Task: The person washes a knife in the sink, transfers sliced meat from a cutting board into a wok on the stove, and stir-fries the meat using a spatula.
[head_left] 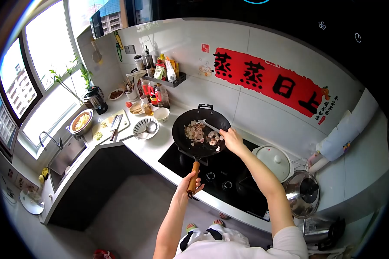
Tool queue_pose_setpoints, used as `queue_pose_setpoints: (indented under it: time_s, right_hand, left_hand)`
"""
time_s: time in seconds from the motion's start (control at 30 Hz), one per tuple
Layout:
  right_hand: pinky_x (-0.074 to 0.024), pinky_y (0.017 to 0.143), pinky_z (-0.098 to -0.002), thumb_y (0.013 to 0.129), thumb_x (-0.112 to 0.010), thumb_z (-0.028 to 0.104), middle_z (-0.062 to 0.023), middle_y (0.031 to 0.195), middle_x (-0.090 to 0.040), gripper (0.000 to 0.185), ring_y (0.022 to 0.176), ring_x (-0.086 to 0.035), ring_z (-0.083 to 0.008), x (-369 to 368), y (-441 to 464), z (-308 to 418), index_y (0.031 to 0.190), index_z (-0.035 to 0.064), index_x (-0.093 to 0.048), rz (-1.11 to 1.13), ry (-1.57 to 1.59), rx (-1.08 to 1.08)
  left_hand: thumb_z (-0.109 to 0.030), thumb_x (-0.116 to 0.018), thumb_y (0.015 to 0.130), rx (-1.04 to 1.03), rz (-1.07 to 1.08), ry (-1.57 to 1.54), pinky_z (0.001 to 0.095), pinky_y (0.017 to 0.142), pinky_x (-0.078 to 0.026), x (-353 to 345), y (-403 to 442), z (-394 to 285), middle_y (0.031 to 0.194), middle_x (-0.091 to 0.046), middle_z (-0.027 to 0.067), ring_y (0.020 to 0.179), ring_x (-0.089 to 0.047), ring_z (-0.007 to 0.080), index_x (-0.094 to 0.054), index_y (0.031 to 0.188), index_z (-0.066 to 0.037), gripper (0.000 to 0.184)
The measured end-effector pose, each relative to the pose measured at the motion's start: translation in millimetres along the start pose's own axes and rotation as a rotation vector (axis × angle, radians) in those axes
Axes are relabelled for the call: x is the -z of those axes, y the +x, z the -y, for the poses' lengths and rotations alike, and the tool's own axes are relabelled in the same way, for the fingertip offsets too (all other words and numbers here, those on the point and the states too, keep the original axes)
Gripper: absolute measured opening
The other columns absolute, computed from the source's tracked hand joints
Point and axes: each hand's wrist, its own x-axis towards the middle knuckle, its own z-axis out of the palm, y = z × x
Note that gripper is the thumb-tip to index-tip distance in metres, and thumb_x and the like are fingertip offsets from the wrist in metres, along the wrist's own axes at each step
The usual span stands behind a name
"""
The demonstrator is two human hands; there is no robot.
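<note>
My left hand (193,183) is wrapped round the wooden handle of a black wok (207,150), which sits over the left side of the cooktop. Chopped, pale pinkish-brown meat pieces (196,133) lie in the wok. Above its right side, my right hand (232,140) grips a light-coloured spatula (212,127) whose far end reaches in among the pieces. The exact shape of that end is hard to make out.
On the black cooktop (229,200) stands a white lidded pot (274,163), right of the wok. A metal lid (301,194) is beyond it. To the left are a patterned bowl with a ladle (145,129), a small bowl (161,114), a cutting board with a knife (112,125), and a sink (67,157).
</note>
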Motion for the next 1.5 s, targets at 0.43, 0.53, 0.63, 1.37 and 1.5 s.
queue_pose_setpoints:
  time_s: [0.43,0.53,0.63,1.37,1.5]
  right_hand:
    - [-0.0532,0.076,-0.0389,0.081,-0.063,0.013,-0.0071,0.095,-0.068,0.022,0.098,-0.063,-0.0243,155.0,-28.8,-23.0,0.095,0.0253,-0.074,0.205,-0.251,-0.022]
    - [-0.0531,0.076,-0.0386,0.083,-0.062,0.017,-0.006,0.093,-0.068,0.015,0.098,-0.062,-0.0237,158.6,-27.4,-25.4,0.089,0.0227,-0.074,0.215,-0.372,0.023]
    - [-0.0528,0.076,-0.0389,0.084,-0.06,0.02,-0.0051,0.091,-0.068,0.014,0.095,-0.062,-0.0237,108.8,-16.3,-27.4,0.085,0.0204,-0.074,0.208,-0.41,0.045]
    - [-0.0524,0.072,-0.0433,0.084,-0.061,0.022,-0.0171,0.09,-0.063,0.019,0.087,-0.064,-0.034,9.5,-17.4,11.0,0.1,0.0178,-0.069,0.051,0.005,-0.04]
    - [-0.052,0.07,-0.0433,0.081,-0.059,0.01,-0.0152,0.09,-0.062,0.025,0.087,-0.063,-0.033,31.1,-4.8,32.7,0.105,0.0159,-0.066,0.024,0.024,-0.056]
  left_hand:
    - [-0.025,-0.059,0.09,0.006,0.011,-0.016,0.0393,0.081,-0.051,1.2,1.6,-0.1,0.07,-0.053,0.0014,0.056,-0.051,0.0122,-0.051,0.123,-0.014,0.035]
    - [-0.025,-0.058,0.09,0.002,0.01,-0.008,0.0392,0.081,-0.052,-1.9,0.3,0.9,0.07,-0.053,0.0015,0.056,-0.051,0.0122,-0.051,0.123,-0.014,0.035]
    - [-0.026,-0.058,0.091,-0.005,-0.001,0.002,0.0393,0.08,-0.052,-3.1,0.0,2.0,0.07,-0.053,0.0017,0.055,-0.051,0.0122,-0.051,0.122,-0.014,0.034]
    - [-0.027,-0.055,0.093,-0.036,-0.038,-0.036,0.0382,0.075,-0.054,-12.3,12.8,23.0,0.068,-0.053,0.0034,0.053,-0.051,0.0136,-0.047,0.124,-0.015,0.035]
    - [-0.027,-0.055,0.093,-0.033,-0.036,-0.032,0.0381,0.075,-0.054,-12.1,12.0,21.9,0.069,-0.053,0.0037,0.053,-0.051,0.0137,-0.046,0.125,-0.015,0.035]
